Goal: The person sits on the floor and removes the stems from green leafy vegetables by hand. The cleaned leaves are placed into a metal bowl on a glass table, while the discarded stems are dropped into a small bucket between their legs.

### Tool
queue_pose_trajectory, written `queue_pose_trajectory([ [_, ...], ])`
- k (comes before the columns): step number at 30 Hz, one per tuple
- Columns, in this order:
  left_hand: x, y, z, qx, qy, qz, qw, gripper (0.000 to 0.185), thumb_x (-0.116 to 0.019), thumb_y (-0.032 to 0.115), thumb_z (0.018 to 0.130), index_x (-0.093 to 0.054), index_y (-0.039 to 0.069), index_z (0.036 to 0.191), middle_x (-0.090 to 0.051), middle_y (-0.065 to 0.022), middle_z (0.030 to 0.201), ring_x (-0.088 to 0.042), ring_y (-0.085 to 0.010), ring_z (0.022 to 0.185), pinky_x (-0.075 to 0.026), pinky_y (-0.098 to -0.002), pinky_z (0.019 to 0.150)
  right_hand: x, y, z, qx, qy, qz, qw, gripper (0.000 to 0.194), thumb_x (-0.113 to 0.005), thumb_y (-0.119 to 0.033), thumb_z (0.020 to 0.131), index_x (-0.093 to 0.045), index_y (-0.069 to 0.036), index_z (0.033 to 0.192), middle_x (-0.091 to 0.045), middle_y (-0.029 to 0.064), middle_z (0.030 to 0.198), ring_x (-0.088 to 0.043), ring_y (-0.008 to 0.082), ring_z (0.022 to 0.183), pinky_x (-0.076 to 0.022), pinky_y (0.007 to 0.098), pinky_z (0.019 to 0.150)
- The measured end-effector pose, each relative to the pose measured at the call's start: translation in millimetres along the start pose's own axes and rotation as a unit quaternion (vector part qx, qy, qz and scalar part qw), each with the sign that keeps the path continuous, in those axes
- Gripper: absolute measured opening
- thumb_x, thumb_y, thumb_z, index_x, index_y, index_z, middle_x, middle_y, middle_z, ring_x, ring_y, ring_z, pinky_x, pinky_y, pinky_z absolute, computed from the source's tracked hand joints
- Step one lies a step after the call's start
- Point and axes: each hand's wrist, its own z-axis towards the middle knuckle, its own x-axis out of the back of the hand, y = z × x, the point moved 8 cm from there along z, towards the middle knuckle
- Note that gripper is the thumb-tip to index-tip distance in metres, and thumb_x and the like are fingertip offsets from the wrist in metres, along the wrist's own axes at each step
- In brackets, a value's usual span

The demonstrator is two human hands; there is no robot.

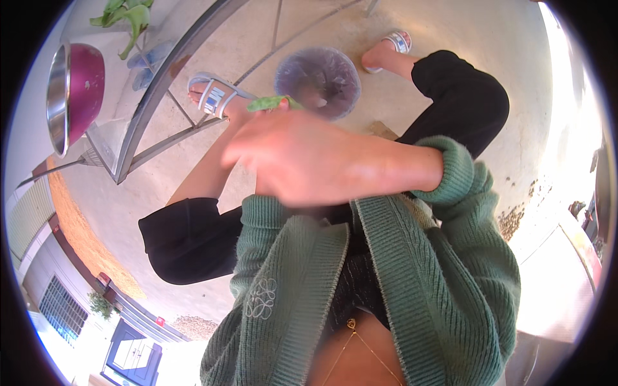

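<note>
My right hand (294, 154), blurred, reaches across from the right and lies over my left hand in the view. Of my left hand (284, 103), only a fingertip and a bit of wrist show around it. Beyond the knuckles a light green vegetable piece (264, 103) sticks out, seemingly in the left fingers. Whether the right fingers grip anything is hidden and blurred. Just past the hands, a round bin (317, 60) lined with a thin plastic bag stands on the floor between my feet.
To the left is a metal-framed table (159, 77). On it are a pink-and-steel bowl (87, 91) and several long green vegetables (128, 19). My sandalled feet rest on the concrete floor (463, 29). A rake (91, 157) and a spread of orange-brown grain (82, 217) appear farther left.
</note>
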Motion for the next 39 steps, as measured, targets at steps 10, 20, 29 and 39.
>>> queue_pose_trajectory([
  [10, -2, -17, -4, 0.082, 0.104, 0.096, 0.986, 0.015, -0.071, 0.004, 0.087, -0.067, 0.001, 0.101, -0.069, -0.0088, 0.101, -0.065, -0.0216, 0.099, -0.055, -0.0348, 0.09, -25, 226, -69, -0.185, 0.286, 0.357, 0.87, 0.028, -0.059, -0.019, 0.096, -0.065, 0.002, 0.114, -0.069, 0.0082, 0.103, -0.065, 0.0149, 0.092, -0.0534, 0.0307, 0.078],
  [20, -14, 17, -5, -0.162, 0.178, 0.383, 0.892, 0.044, -0.075, 0.001, 0.079, -0.059, -0.001, 0.12, -0.059, -0.0183, 0.128, -0.062, -0.0292, 0.111, -0.052, -0.0385, 0.095, -31, 242, -64, -0.225, 0.308, 0.329, 0.864, 0.018, -0.067, -0.013, 0.086, -0.071, 0.002, 0.095, -0.07, 0.005, 0.083, -0.065, 0.012, 0.075, -0.0512, 0.0285, 0.068],
  [29, -86, -4, -17, -0.141, -0.144, 0.591, 0.781, 0.047, -0.075, -0.003, 0.075, -0.058, 0.004, 0.118, -0.067, -0.0141, 0.113, -0.065, -0.0299, 0.107, -0.052, -0.0358, 0.089, -36, 237, -63, -0.238, 0.212, 0.356, 0.878, 0.013, -0.062, -0.002, 0.091, -0.066, 0.002, 0.102, -0.068, 0.0031, 0.082, -0.064, 0.0083, 0.076, -0.0511, 0.0238, 0.071],
  [39, -43, -8, 0, -0.125, -0.034, 0.553, 0.823, 0.024, -0.071, -0.001, 0.08, -0.063, 0.002, 0.102, -0.07, -0.0138, 0.096, -0.069, -0.0251, 0.088, -0.054, -0.0333, 0.075, -14, 219, -63, -0.173, 0.315, 0.189, 0.914, 0.02, -0.063, -0.003, 0.089, -0.067, 0.0, 0.109, -0.071, 0.0078, 0.093, -0.067, 0.0135, 0.084, -0.0533, 0.0269, 0.074],
])
